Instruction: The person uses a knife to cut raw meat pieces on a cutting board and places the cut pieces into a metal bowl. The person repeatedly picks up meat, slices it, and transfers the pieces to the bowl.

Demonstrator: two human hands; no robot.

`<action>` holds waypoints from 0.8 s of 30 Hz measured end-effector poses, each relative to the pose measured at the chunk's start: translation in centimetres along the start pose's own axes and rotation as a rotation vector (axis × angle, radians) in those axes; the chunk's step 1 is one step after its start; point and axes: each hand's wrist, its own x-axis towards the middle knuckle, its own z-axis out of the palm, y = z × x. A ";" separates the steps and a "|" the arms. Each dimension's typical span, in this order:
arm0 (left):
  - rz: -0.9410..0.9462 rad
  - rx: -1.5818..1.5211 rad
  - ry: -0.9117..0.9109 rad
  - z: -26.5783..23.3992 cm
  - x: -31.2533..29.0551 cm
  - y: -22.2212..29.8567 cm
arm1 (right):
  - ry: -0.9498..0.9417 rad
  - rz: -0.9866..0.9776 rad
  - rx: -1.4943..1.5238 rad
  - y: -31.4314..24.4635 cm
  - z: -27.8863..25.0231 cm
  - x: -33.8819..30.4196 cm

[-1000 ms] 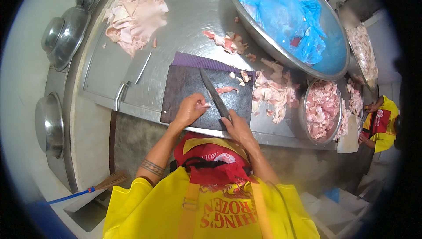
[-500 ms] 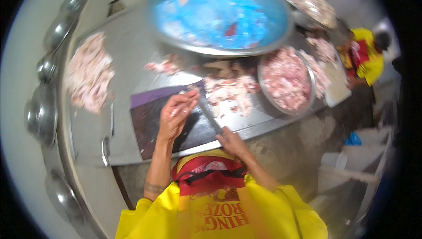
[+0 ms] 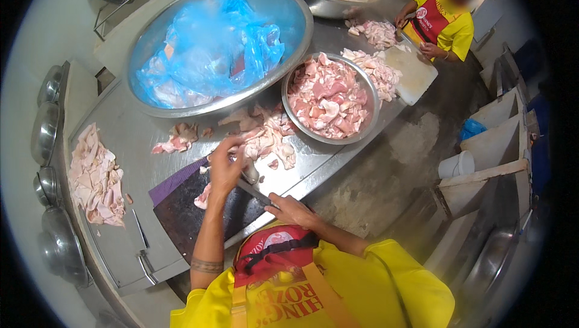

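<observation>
My right hand (image 3: pixel 291 210) grips a knife (image 3: pixel 256 193) by its handle, the blade pointing to the far left over the dark cutting board (image 3: pixel 184 216). Bent fingers on my left hand (image 3: pixel 225 165) close at the near left edge of a pile of raw meat trimmings (image 3: pixel 265 141); what lies between the fingertips is partly hidden. A small pink meat piece (image 3: pixel 204 197) lies on the board beside my left forearm. Beyond the board, a smaller clump of meat (image 3: pixel 177 138) rests on the steel table (image 3: pixel 145 171).
A large steel basin (image 3: pixel 304 32) holds blue plastic bags. Beside it stands a steel bowl (image 3: pixel 375 108) of cut meat. Pale skin pieces (image 3: pixel 96 177) and a thin knife (image 3: pixel 140 229) lie at the left. A co-worker (image 3: pixel 443 17) works at a white board (image 3: pixel 416 80).
The view has swung to the right. My left hand has moved from above the board to the meat pile. A pink piece now shows on the board. The knife stays in my right hand.
</observation>
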 end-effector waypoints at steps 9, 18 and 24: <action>-0.357 0.723 0.190 -6.2 -15.1 -12.1 | -0.182 0.243 0.216 0.4 -1.7 1.9; -0.445 -1.308 0.105 -7.3 -16.7 -10.8 | -0.125 0.016 -0.087 -1.2 0.2 3.3; -0.545 -0.733 0.135 -7.9 -16.3 -10.3 | -0.089 0.061 -0.080 -2.0 0.4 3.0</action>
